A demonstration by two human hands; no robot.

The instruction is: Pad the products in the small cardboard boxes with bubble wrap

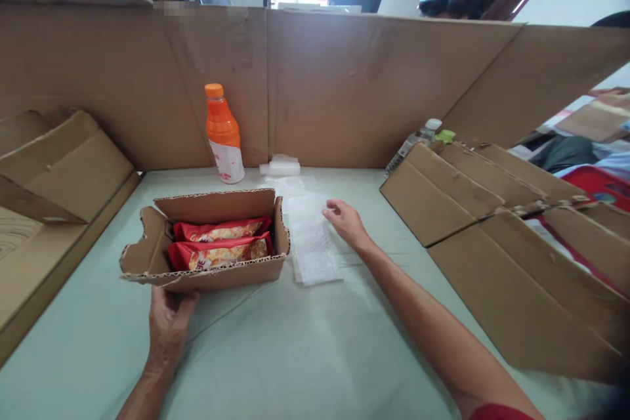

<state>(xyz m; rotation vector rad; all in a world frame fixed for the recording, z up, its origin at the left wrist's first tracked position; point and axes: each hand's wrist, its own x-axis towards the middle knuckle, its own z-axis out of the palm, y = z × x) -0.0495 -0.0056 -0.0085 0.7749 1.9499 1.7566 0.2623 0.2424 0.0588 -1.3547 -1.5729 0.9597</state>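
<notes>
A small open cardboard box (147,256) sits on the pale green table (305,354). Two red snack packets (219,243) lie inside it. My left hand (167,325) rests against the box's near bottom edge, touching it from below. My right hand (344,220) reaches out to the right of the box, fingers loosely curled over the right edge of a stack of white foam sheets (310,243) that lies beside the box. An orange drink bottle (224,134) with an orange cap stands upright behind the box, near the cardboard wall.
A tall cardboard screen (344,85) walls off the table's far side. Flattened cardboard boxes (492,223) lie stacked at the right, more (54,177) at the left. A small folded white roll (280,166) lies by the screen. A clear bottle (418,138) lies behind the right stack.
</notes>
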